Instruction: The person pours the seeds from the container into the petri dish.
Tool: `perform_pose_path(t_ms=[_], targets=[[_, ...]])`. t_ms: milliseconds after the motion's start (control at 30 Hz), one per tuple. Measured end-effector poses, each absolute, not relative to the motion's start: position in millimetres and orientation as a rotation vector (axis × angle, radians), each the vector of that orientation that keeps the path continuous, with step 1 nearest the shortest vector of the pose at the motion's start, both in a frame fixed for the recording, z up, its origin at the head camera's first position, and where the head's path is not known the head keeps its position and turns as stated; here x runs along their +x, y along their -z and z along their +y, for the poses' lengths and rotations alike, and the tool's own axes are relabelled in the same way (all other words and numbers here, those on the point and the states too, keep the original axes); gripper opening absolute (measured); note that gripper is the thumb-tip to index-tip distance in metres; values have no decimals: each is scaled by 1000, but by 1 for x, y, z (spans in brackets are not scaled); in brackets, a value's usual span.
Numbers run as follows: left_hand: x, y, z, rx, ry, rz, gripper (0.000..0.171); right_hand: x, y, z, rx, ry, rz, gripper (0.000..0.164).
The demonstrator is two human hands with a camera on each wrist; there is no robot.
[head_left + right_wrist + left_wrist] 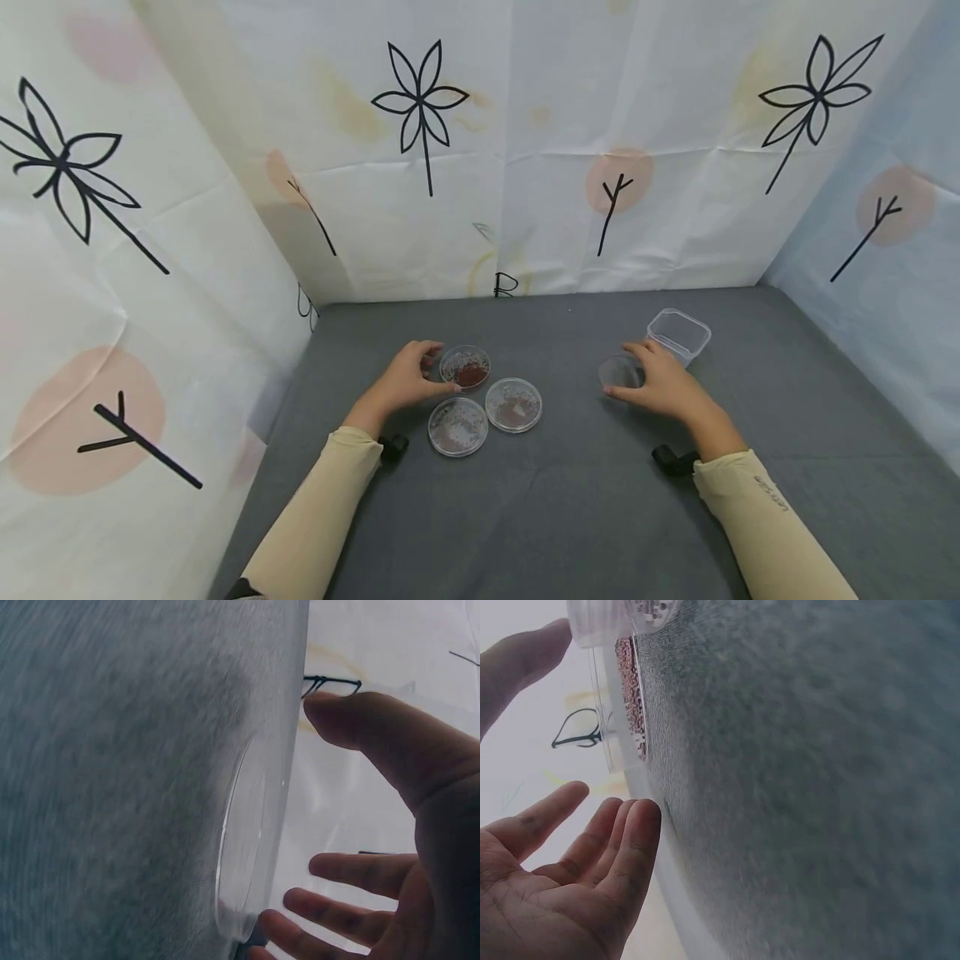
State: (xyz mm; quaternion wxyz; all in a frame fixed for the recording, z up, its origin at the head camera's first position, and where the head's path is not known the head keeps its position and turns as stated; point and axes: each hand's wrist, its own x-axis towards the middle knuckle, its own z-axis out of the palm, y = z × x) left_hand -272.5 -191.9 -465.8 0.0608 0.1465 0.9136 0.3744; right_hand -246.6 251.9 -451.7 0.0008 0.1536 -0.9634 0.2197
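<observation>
My left hand (405, 379) is spread beside a clear round petri dish (471, 373) that holds small reddish-brown grains. In the left wrist view its thumb and fingers stand apart, and the grains (632, 701) show through the dish wall. Two more round petri dishes, one on the left (457, 427) and one on the right (513, 406), sit nearer me with a thin scatter of contents. On the other side, my right hand (663, 383) has its thumb and fingers spread around a clear round dish or lid (244, 840) lying on the table, with space between them and its rim.
Behind the right hand stands a clear rectangular plastic container (681, 333). Grey cloth covers the table (525, 517). Patterned white fabric walls (555, 225) rise at the back and both sides.
</observation>
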Motion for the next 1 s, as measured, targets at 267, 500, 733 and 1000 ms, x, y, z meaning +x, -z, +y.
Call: perform_pose_path(t_ms=[267, 500, 733, 1000], targets=[[-281, 470, -186, 403, -1166, 2711, 95, -250, 456, 259, 478, -655, -3056, 101], [-283, 470, -185, 415, -1196, 2656, 94, -252, 459, 263, 468, -662, -3064, 100], [-284, 468, -184, 434, -1208, 2633, 89, -251, 458, 261, 448, -711, -3059, 101], [-283, 468, -184, 428, -1202, 2631, 87, -246, 448, 257, 448, -908, -2944, 101]])
